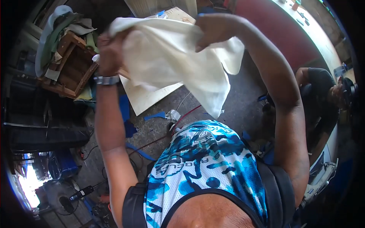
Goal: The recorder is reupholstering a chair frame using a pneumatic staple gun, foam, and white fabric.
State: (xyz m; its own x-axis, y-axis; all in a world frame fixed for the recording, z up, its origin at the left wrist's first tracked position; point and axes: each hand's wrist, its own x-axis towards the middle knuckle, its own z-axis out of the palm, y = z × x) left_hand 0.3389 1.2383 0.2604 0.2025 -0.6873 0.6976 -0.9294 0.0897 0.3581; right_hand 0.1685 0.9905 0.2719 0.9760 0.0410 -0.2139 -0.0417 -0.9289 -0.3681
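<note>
A large cream-white cloth (175, 57) is held up in front of me, hanging loose and creased toward the lower right. My left hand (110, 53), with a watch on its wrist, grips the cloth's upper left edge. My right hand (215, 32) is closed on the cloth's top right part. Both arms are raised. Below them shows my blue and white patterned shirt (205, 159).
A wooden crate (70, 66) with rags stands at the left. A pale board (144, 97) lies on the concrete floor with blue scraps and red and white cables (178, 117). Another person (323, 102) in dark clothes sits at the right beside a long curved table (315, 34).
</note>
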